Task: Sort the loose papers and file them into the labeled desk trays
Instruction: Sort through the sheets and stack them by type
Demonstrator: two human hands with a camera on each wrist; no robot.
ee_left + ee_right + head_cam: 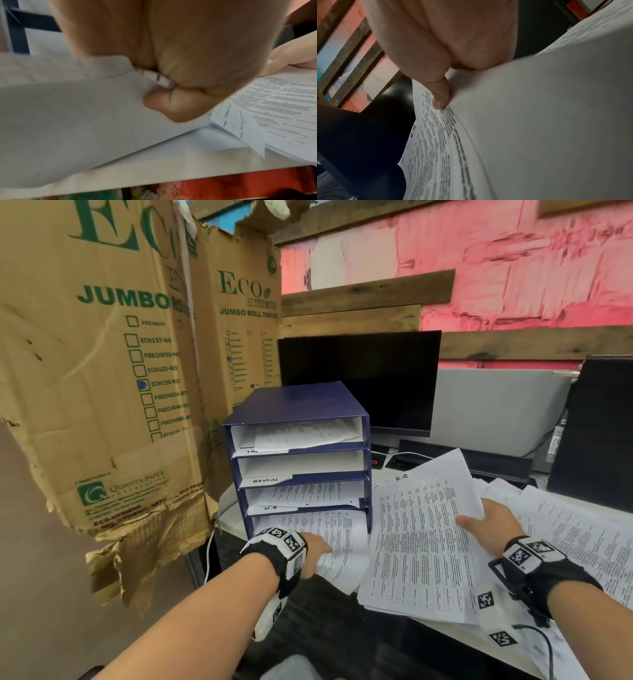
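Your left hand (313, 551) pinches a curled bundle of sheets (337, 537) at the mouth of the lowest slot of the blue tray stack (365, 419); in the left wrist view the thumb presses the underside while the fingers close over the top edge. The filing step is in hand, I judge: that bundle is partly inside the bottom slot, its near end bent and hanging out in front of the stack.

Your right hand (488, 529), just right of the stack, holds the next stack of papers (416, 546) lifted off the desk, thumb on top and fingers hidden beneath. Its top page is marked "H.R" (handwritten, near the upper edge), which matches the slot (308, 496) labelled H.R, directly above the one your left hand is feeding. The "ADMIN" slot (301, 467) one level higher looks empty. More loose papers (561, 529) lie spread further right of the stack.

Next, flatten the bent bundle and push it fully home, then free the left hand to steady the H.R page's entry.
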